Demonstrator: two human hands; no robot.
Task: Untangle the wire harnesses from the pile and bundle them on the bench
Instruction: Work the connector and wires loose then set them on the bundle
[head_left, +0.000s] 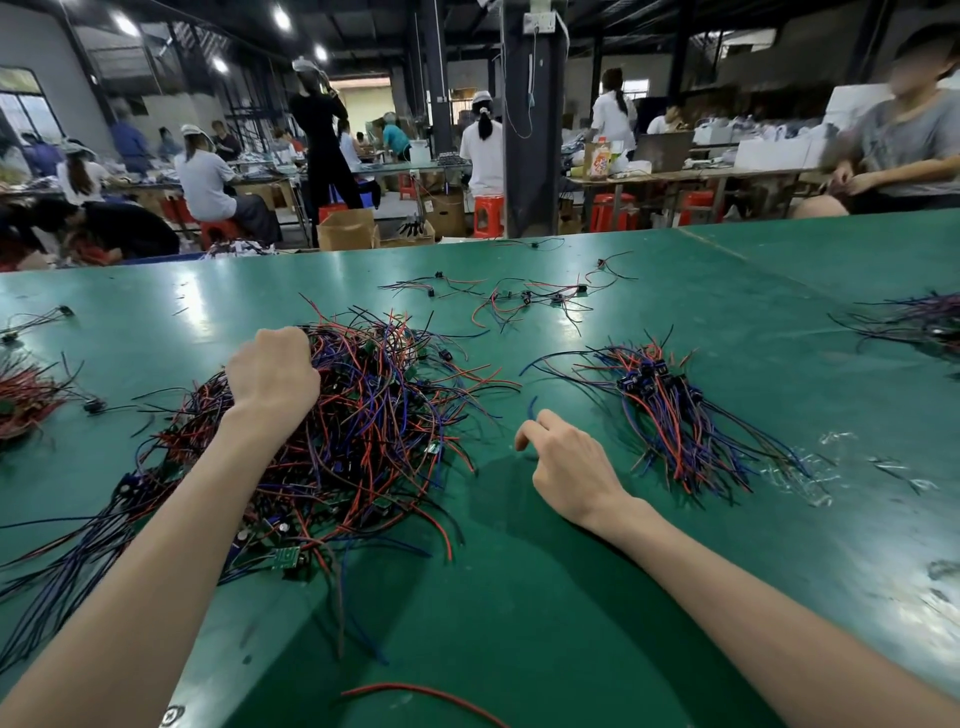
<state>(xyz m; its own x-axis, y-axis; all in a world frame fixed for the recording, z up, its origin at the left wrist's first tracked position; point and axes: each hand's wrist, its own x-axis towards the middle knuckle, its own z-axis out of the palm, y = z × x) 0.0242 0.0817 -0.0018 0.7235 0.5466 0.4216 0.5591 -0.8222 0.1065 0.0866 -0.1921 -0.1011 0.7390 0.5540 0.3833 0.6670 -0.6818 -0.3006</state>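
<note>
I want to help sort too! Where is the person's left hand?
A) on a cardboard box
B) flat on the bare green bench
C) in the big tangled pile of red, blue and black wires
C: the left hand grips into the big tangled pile of red, blue and black wires.

Pile (363, 431) on bench (571, 597), left of centre. Left hand (272, 371) in the pile's far-left top. Right hand (563, 462) between pile and bundle (675, 415), which lies to the right. Scattered harnesses (524, 296) behind both. Left heap (23, 395) and right heap (919, 322) at bench edges. Single wire (415, 693) nearest, in front.
</note>
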